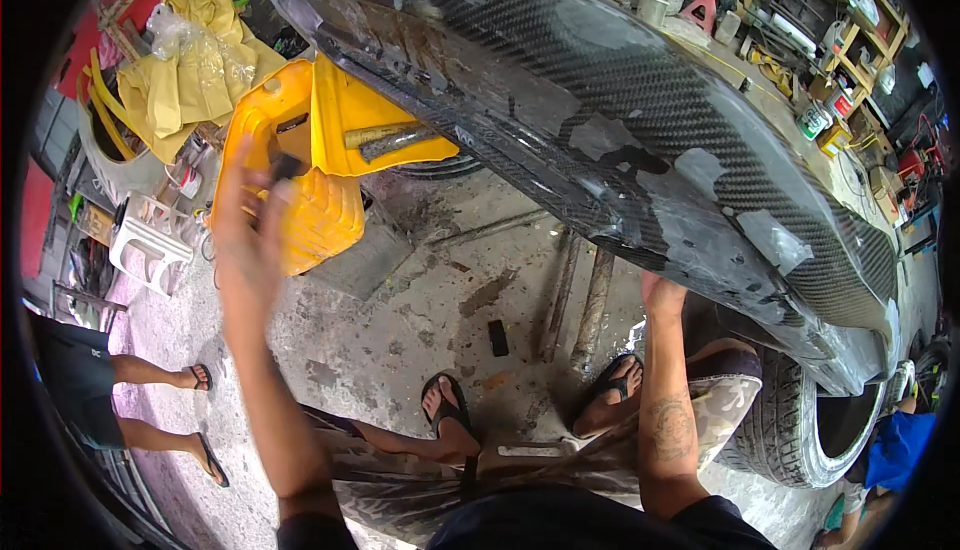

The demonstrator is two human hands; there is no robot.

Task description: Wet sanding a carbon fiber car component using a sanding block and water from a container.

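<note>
A large carbon-fibre car body panel [620, 140], with dull grey patches and wet-looking dark spots, slants across the view from upper left to lower right. My right hand [662, 293] is at its lower edge, gripping from below; the fingers are mostly hidden behind the panel. Off to the left, apart from the panel, my left hand [250, 220] is raised and smeared by motion. A small dark block [287, 166] shows at its fingertips and appears held there. Behind that hand is a yellow plastic tub [330, 215], with a yellow piece [335, 130] above it.
Tyres [780, 430] stand under the panel's right end. Metal pipes [592, 310] and a black block [498, 338] lie on the stained concrete floor. A white plastic stool [150, 245] is at left, near another person's legs [160, 400]. Someone in blue [900, 450] is at lower right.
</note>
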